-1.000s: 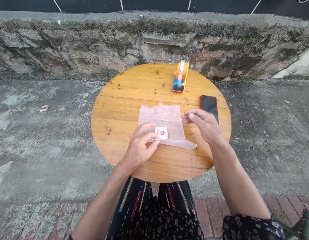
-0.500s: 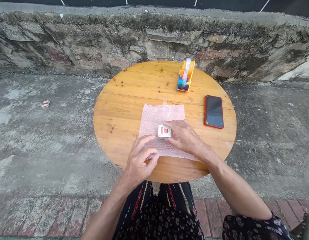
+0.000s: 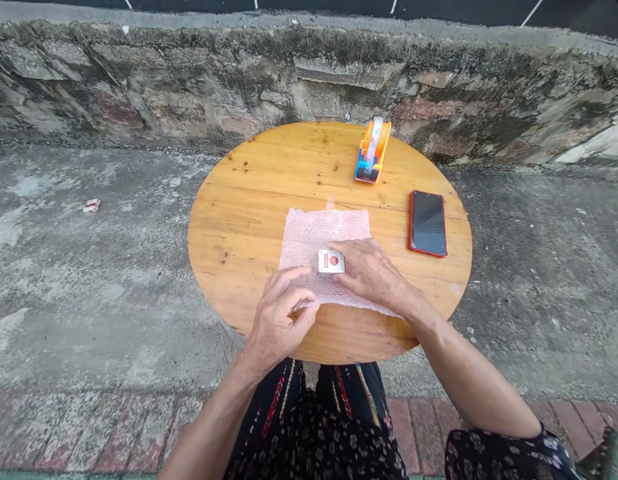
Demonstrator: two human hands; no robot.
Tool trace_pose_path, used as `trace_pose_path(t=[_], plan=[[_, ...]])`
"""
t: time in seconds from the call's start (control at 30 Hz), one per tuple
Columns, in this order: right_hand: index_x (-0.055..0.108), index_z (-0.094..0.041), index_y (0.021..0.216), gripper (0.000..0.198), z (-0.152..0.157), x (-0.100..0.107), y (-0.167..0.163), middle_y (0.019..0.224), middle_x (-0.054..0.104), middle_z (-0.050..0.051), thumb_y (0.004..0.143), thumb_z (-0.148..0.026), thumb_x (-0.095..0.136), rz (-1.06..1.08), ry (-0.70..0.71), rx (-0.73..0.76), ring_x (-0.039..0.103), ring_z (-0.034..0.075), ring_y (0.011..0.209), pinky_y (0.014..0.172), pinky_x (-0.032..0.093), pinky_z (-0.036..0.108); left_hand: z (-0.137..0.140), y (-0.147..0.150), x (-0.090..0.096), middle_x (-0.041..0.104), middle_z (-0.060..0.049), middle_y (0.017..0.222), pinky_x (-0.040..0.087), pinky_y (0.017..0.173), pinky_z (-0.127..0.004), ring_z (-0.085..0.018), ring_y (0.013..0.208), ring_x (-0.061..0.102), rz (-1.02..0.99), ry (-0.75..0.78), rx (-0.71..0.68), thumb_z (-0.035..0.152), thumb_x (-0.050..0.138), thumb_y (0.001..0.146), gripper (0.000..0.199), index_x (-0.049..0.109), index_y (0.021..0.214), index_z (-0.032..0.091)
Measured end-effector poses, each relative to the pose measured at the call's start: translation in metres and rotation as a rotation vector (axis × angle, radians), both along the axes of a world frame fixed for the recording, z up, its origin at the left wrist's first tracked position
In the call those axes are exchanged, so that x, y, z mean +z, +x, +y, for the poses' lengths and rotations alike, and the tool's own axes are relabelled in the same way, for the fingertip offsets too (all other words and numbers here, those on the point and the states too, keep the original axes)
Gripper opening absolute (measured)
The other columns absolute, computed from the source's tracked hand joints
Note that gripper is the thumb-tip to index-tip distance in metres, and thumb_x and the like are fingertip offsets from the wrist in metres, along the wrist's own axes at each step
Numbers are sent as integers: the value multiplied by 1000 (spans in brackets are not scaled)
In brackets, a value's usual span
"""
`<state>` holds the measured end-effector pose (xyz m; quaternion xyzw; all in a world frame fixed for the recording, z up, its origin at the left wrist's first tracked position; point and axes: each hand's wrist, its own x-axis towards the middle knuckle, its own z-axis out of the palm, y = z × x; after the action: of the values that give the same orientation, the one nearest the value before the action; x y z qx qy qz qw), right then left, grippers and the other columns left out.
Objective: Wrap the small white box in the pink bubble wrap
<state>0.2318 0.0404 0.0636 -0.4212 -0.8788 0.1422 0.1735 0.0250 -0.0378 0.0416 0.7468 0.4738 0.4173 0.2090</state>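
A pinkish sheet of bubble wrap (image 3: pixel 309 230) lies on the round wooden table. On it sits a small white box (image 3: pixel 331 262) with red print, perhaps a card box. My right hand (image 3: pixel 371 270) grips the box at its right end, thumb on the near side and fingers on the far side; its palm covers part of the sheet. To the left, my left hand (image 3: pixel 283 317) pinches the sheet's near edge between thumb and index finger, with that edge slightly raised. The other left fingers are curled, the box just beyond them.
An orange and blue tape dispenser (image 3: pixel 373 152) with a roll of tape stands at the table's far side. A phone (image 3: pixel 428 223) in a red case lies at the right. Behind the wooden table (image 3: pixel 239 227) runs a stone wall (image 3: pixel 229 93). A crumpled packet (image 3: pixel 92 206) lies on the ground.
The near edge of the bubble wrap has moved slightly up and away from me at my left fingers. The box has shifted a little to the right. Both hands keep their holds.
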Motion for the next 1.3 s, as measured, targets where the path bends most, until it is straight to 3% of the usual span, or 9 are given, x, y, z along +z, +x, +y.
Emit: trace_pose_path(t=[0.13, 0.27, 0.33, 0.43, 0.57, 0.7, 0.8, 1.03, 1.3], plan=[[54, -21, 133, 48, -3, 9, 17, 135, 58, 12, 86, -32, 63, 212, -61, -33, 54, 28, 125, 105, 40, 49, 13, 6, 6, 63, -9, 118, 48, 96, -40, -23, 112, 61, -38, -34, 66, 17, 61, 84, 6, 63, 79, 18], [54, -26, 132, 41, -15, 12, 46, 128, 63, 7, 95, -42, 50, 530, -308, -65, 59, 22, 118, 101, 47, 43, 33, 13, 10, 66, -6, 115, 47, 98, -39, -21, 108, 62, -68, -67, 108, 18, 63, 82, 3, 64, 80, 19], [53, -26, 133, 47, -20, 8, 53, 126, 64, 7, 89, -44, 59, 577, -376, -90, 60, 23, 116, 99, 48, 42, 43, 16, 9, 68, -5, 111, 47, 98, -37, -21, 107, 63, -89, -87, 115, 18, 63, 81, 3, 64, 79, 20], [60, -22, 122, 46, -22, -3, 49, 114, 68, 6, 80, -38, 70, 568, -318, -250, 64, 21, 101, 92, 50, 38, 54, 22, 6, 70, -5, 111, 48, 95, -36, -21, 104, 64, -133, -154, 137, 22, 63, 81, 4, 66, 79, 20], [66, -20, 105, 28, -13, -15, 36, 97, 70, 4, 82, -36, 65, 624, -277, -366, 62, 16, 78, 72, 50, 30, 63, 28, -3, 71, -3, 111, 49, 84, -30, -20, 97, 66, -218, -274, 153, 24, 62, 81, 6, 65, 82, 20], [67, -18, 101, 27, -7, -21, 33, 81, 66, 1, 80, -36, 64, 637, -321, -405, 54, 12, 65, 60, 43, 25, 68, 31, -8, 70, 1, 87, 45, 67, -24, -15, 77, 62, -260, -335, 144, 24, 60, 80, 8, 65, 85, 20], [67, -18, 101, 28, -8, -24, 35, 77, 64, 0, 80, -36, 64, 634, -345, -395, 53, 11, 62, 59, 42, 25, 69, 30, -9, 65, 2, 76, 42, 63, -22, -13, 69, 57, -277, -345, 114, 24, 60, 80, 6, 62, 81, 19], [67, -19, 105, 29, -26, -19, 35, 81, 66, 2, 82, -36, 62, 529, -328, -385, 56, 13, 65, 60, 44, 26, 52, 24, -5, 60, 3, 72, 41, 63, -22, -12, 69, 54, -293, -438, 18, 24, 60, 79, 6, 60, 80, 19], [66, -18, 108, 32, -33, -24, 38, 76, 65, 1, 82, -36, 62, 426, -251, -456, 50, 12, 57, 55, 41, 25, 43, 22, -1, 63, 1, 83, 43, 70, -22, -13, 76, 57, -288, -407, 63, 21, 59, 78, 3, 60, 78, 18]])
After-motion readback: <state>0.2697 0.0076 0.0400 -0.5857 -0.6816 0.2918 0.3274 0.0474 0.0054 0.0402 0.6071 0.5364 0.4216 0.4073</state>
